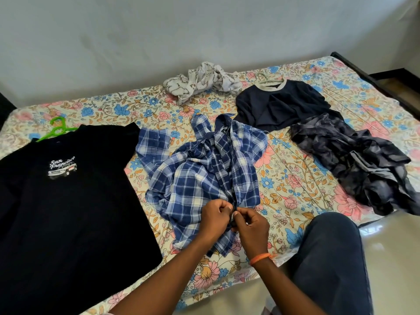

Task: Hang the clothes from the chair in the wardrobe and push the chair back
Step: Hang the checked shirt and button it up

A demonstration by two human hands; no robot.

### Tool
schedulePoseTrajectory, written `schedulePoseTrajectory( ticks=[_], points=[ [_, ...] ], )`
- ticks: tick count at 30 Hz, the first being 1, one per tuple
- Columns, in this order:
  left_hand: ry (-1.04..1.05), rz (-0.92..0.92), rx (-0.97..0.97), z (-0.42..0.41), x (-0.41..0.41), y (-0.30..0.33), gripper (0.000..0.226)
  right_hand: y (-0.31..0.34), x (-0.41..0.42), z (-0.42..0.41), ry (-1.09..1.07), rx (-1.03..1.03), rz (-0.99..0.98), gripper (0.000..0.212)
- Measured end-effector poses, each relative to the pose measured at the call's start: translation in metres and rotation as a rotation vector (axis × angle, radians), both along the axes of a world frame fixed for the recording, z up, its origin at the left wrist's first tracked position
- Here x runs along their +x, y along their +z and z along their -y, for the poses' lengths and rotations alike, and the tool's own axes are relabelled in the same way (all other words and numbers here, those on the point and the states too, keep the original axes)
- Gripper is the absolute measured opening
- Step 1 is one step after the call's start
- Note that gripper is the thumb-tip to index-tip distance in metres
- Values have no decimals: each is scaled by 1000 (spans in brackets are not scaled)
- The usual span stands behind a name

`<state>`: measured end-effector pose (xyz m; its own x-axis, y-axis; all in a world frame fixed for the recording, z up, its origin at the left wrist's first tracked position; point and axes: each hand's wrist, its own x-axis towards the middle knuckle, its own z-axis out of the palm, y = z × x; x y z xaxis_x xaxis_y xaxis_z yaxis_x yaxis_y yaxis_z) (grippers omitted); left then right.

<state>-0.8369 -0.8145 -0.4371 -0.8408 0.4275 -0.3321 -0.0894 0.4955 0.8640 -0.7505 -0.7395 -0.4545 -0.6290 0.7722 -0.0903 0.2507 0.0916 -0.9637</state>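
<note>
We are pinching the front edges of a crumpled blue-and-white plaid cotton shirt (204, 169) with both hands, left hand (216, 215) and right hand (248, 226) clamped together on its near hem. The shirt is lying mid-bed on a floral bedsheet (293, 185), between a black printed T-shirt (68, 201) on a green plastic hanger (58, 129) at left and a navy sweatshirt (279, 104) far right.

a crumpled blue plaid shirt (204, 169) lies at centre, a flat black printed t-shirt (68, 201) at nine o'clock, a navy top (279, 105) and mottled grey garment (354, 160) toward two o'clock.
</note>
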Motion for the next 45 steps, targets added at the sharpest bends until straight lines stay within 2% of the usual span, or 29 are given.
schedulePoseTrajectory(
  ticks=[4,9,14,20,26,28,32,37,42,45],
  points=[
    [-15,-4,4,0,1,0,15,-1,-1,1,-19,-5,-1,25],
    [-64,-51,-1,5,-2,2,18,3,-1,1,-18,-212,-74,21],
    [-142,-71,-25,8,-6,8,18,2,0,-9,-3,-319,-34,6],
    [-115,-4,3,8,-7,8,32,1,-2,-9,34,-205,34,6],
    [-103,-39,-74,5,-8,8,23,-3,-3,-8,62,-86,73,7],
    [-105,-10,-84,3,-9,6,26,-3,-3,-9,50,-151,59,7],
    [-100,48,-93,1,-6,4,30,0,-4,-9,12,-416,10,7],
    [-36,259,41,3,-5,-5,25,3,-6,-16,37,-687,-5,6],
    [-19,328,132,9,-11,-7,15,1,-8,-27,97,-694,81,6],
    [-41,228,39,9,-14,-16,18,0,-9,-29,140,-709,124,9]
  ],
)
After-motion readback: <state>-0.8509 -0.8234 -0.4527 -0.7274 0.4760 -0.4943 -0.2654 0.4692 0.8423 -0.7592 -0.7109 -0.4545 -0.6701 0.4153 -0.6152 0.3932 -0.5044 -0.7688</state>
